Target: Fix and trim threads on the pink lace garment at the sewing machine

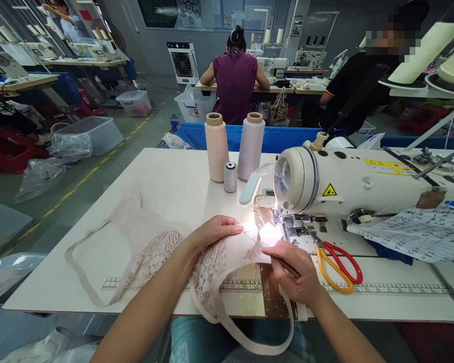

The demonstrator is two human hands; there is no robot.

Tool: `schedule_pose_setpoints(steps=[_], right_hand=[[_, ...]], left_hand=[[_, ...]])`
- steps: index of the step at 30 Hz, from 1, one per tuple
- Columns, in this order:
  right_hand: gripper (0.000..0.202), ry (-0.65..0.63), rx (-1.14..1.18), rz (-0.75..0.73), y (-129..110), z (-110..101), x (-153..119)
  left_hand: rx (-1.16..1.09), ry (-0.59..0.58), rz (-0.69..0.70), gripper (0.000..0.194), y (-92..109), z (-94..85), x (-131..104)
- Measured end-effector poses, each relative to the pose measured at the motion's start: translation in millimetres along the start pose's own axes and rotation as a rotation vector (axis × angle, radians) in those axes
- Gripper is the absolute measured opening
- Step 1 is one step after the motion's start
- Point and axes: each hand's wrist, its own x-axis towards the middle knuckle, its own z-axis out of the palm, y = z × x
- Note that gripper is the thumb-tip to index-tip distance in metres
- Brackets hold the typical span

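A pale pink lace bra (212, 267) lies across the sewing table's front, one cup and a strap hanging toward my lap. My left hand (217, 229) pinches the upper edge of its cup, thumb and fingers pressed together. Gripped in my right hand (295, 272) is an awl (287, 267) with a dark handle and a thin metal shaft. Its tip reaches the fabric just beside my left fingertips, where bright lamp glare hides the exact contact. Right behind both hands sits the presser foot area of the white sewing machine (336, 176).
Red-and-orange scissors (338, 264) lie right of my right hand. Two thread cones (217, 146), a small spool (230, 177) and a light-blue tool (250, 189) stand or lie behind. Printed paper (412, 232) hangs over the machine bed. Co-workers sit beyond the table.
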Motion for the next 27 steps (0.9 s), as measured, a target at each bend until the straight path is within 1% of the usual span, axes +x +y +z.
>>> schedule_pose_setpoints(steps=[8,15,18,23,27], right_hand=[[0.031,0.002,0.002,0.046,2.3,0.1,-1.8],[0.037,-0.014,-0.048,0.031,4.9,6.9,-1.1],[0.037,-0.015,-0.042,0.031,4.1,5.3,-2.2],[0.034,0.030,-0.039,0.037,1.1,0.5,-3.7],[0.033,0.015,-0.031,0.032,1.1,0.0,-3.3]], left_hand=[[0.012,-0.002,0.004,0.035,0.4,1.3,-1.9],[0.033,0.014,0.018,0.037,0.1,3.0,-1.8],[0.042,0.014,0.016,0.036,-0.2,2.5,-1.4],[0.030,0.015,0.015,0.035,-0.7,1.7,-1.2],[0.035,0.012,0.020,0.036,-1.1,1.2,-0.7]])
